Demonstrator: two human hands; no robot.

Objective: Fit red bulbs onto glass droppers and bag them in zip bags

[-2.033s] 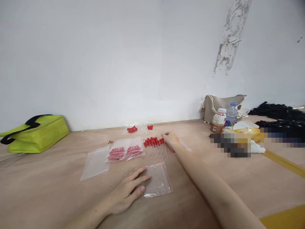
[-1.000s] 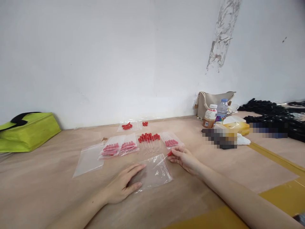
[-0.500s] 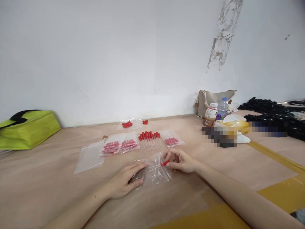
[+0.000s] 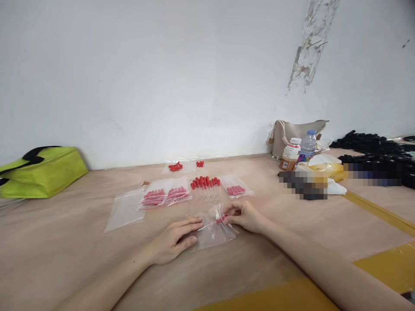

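A clear zip bag (image 4: 212,239) lies in front of me, between my hands. My left hand (image 4: 177,239) rests at its left edge, fingers stretched out and thumb apart. At the bag's right-hand mouth, my right hand (image 4: 244,217) pinches a glass dropper by its red rubber bulb (image 4: 221,219). The dropper's thin tube points left inside the bag, and the bulb now shows through the plastic. Just beyond stands a row of loose red-bulbed droppers (image 4: 205,183). Filled bags of droppers (image 4: 154,196) lie left of that row, and another filled bag (image 4: 236,189) lies right of it.
A flat clear bag (image 4: 125,211) lies at left. Red bulbs (image 4: 175,166) sit on plastic near the wall. A lime-green bag (image 4: 45,172) stands far left. Bottles (image 4: 291,154), a beige bag (image 4: 279,140) and black items (image 4: 366,147) occupy the right. Brown paper covers the table.
My right hand has pushed the dropper further left, so its bulb has gone inside the bag's mouth. My left fingers stay by the bag's left edge. The view has shifted slightly.
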